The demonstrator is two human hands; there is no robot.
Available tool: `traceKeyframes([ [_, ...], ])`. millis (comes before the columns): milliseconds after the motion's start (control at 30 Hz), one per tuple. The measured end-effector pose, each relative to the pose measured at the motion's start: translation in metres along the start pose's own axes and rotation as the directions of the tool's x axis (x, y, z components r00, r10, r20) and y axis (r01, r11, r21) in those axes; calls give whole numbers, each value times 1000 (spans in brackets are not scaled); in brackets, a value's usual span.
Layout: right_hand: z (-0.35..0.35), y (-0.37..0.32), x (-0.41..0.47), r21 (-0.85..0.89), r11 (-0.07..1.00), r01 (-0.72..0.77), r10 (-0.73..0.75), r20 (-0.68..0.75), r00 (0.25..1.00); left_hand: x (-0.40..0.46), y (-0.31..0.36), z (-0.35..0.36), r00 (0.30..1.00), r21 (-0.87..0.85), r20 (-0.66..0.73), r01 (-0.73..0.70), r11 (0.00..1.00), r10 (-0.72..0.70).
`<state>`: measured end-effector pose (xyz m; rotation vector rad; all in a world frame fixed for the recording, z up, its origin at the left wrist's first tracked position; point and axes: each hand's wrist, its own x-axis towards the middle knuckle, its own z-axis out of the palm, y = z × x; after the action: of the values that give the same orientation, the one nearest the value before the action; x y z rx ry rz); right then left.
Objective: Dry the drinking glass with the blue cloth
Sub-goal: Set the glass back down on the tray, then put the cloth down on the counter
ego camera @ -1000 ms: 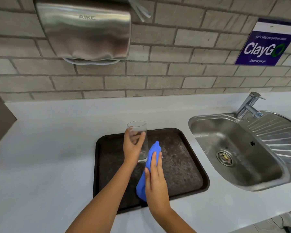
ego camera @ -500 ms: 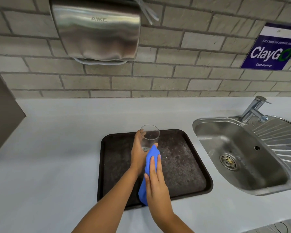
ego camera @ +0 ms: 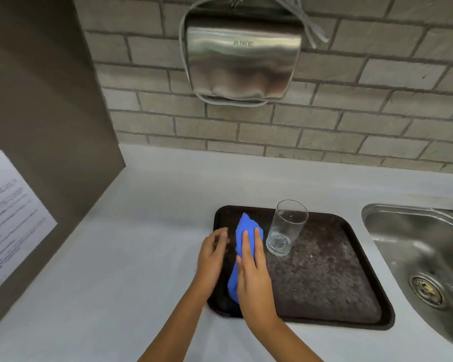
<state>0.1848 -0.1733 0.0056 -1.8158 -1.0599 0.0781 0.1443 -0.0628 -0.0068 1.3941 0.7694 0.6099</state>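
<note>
Head view: the drinking glass (ego camera: 287,228) stands upright and unheld on the dark tray (ego camera: 324,278), in the tray's far-left quarter, mouth up, with no hand touching it. The tray rests flat on the white desk (ego camera: 131,257), between the bare desk area at left and the steel sink (ego camera: 392,231) at right. The blue cloth (ego camera: 242,231) lies bunched lengthwise along the left part of the tray, just beside the glass and left of it; a narrow strip of tray shows between the 2 items. The right hand (ego camera: 251,273) lies palm-down on the cloth, its fingers (ego camera: 245,244) extended and close together, pressing the cloth from above; whether the thumb grips under the cloth cannot be told. The left hand (ego camera: 211,257) sits just left of the cloth over the tray's left rim, its fingers loosely curled and holding nothing; its fingertips are blurred. Both forearms enter from the lower edge and are bare. A steel hand dryer (ego camera: 242,58) marked AIKE is mounted on the brick wall (ego camera: 351,113) above the desk. A printed sheet (ego camera: 5,212) is fixed to the brown side panel (ego camera: 45,113) at left.
</note>
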Motion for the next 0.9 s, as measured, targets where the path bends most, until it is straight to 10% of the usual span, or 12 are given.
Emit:
traceKeyframes([
  [167, 36, -30, 21, 203, 973, -105, 89, 87, 992, -31, 13, -59, 980, 5, 199, 25, 1000, -26],
  [367, 72, -46, 47, 581, 640, -502, 395, 312, 864, -40, 13, -107, 1000, 24, -24, 5, 1000, -4],
  [633, 114, -29, 76, 158, 909, -384, 350, 209, 913, -9, -7, -136, 968, 292, -234, 154, 944, -85],
  [900, 133, 2, 86, -35, 949, -314, 314, 222, 923, 5, -25, -141, 970, 574, -243, 139, 807, 6],
])
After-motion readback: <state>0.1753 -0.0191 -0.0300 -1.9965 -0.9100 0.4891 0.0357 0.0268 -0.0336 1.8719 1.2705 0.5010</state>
